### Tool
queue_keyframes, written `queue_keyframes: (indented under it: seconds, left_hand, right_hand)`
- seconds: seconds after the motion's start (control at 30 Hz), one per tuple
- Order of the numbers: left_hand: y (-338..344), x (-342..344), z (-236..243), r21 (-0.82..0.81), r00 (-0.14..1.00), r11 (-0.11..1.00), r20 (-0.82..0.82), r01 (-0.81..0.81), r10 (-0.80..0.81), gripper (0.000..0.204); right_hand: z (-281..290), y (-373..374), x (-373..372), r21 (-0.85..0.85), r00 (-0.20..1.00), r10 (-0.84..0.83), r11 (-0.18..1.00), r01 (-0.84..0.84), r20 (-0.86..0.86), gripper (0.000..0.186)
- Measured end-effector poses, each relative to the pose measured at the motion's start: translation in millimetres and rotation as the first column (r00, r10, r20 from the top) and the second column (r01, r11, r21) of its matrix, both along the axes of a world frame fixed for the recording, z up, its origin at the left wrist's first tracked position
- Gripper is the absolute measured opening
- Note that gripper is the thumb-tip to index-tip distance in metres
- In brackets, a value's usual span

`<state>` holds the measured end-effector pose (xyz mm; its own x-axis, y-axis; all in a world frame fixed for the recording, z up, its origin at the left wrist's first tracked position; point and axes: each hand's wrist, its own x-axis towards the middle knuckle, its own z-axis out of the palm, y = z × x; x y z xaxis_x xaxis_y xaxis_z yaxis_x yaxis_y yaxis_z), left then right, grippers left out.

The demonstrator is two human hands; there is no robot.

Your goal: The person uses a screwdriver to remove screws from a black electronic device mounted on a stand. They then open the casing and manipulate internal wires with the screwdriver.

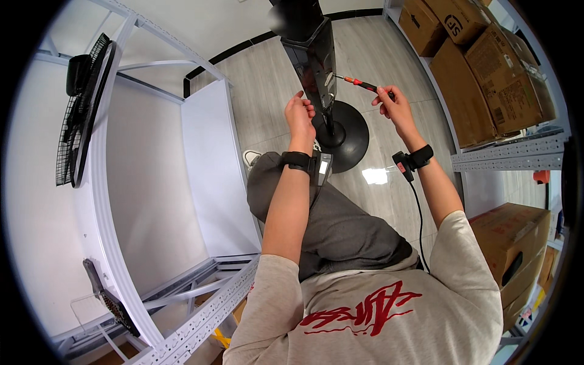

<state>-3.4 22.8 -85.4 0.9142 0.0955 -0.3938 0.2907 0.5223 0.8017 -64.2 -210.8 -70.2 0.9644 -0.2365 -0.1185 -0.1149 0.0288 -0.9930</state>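
Observation:
A tall black fan-like stand with a glossy, box-shaped column rises from a round black base. My right hand is closed around the red and black handle of a screwdriver. Its thin shaft points left, and the tip meets or nearly meets the column's right face. Close to the column's lower left edge is my left hand, its fingers curled inward. Whether they hold anything small is hidden. Loose wires show at the column's lower end, just above the base.
White metal shelving stands on the left, with a black wire-mesh part hanging from it. Cardboard boxes fill a rack at right, and another box sits lower. A black cable runs from my right wrist's device.

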Motion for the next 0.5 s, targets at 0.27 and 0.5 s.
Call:
queue_keyframes:
  seconds: [0.27, 0.5]
  left_hand:
    - [-3.5, 0.9, 7.4, -0.041, 0.997, 0.996, -0.013, 0.08, -0.081, 0.044]
    - [-4.5, 2.0, 6.3, -0.04, 0.993, 0.993, -0.022, 0.113, -0.114, 0.045]
  right_hand:
    - [-0.5, -0.7, -0.5, 0.055, 0.999, 0.019, 0.998, -0.021, 0.033, 0.023]
    - [-5.0, 1.7, -0.6, 0.013, 1.0, -0.012, 1.0, 0.012, 0.017, 0.025]
